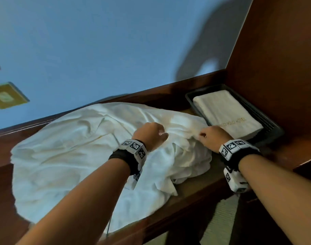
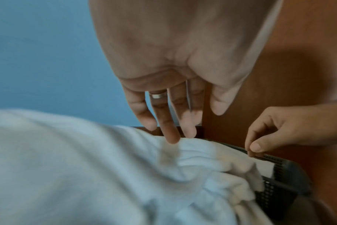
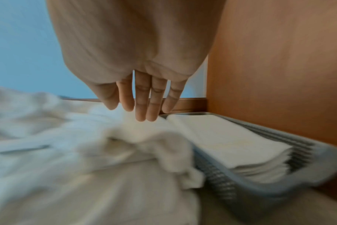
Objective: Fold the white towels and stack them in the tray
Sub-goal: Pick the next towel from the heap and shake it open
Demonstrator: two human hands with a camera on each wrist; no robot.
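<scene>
A big crumpled pile of white towels (image 1: 91, 147) covers most of the wooden shelf (image 1: 191, 200). My left hand (image 1: 161, 132) hovers over the pile's right part; in the left wrist view its fingers (image 2: 171, 137) hang nearly straight, one tip touching a bunched fold of the towels (image 2: 192, 159). My right hand (image 1: 204, 134) is just beside it at the pile's right edge, fingers (image 3: 140, 112) extended above the cloth (image 3: 135, 137), gripping nothing. To the right stands the dark mesh tray (image 1: 273, 128) holding a stack of folded white towels (image 1: 227, 115).
A wooden side panel (image 1: 274, 50) rises right behind the tray. The blue wall (image 1: 98, 41) backs the shelf, with a brass wall plate (image 1: 8, 96) at far left. The pile overhangs the shelf's front edge. The wrist views are blurred.
</scene>
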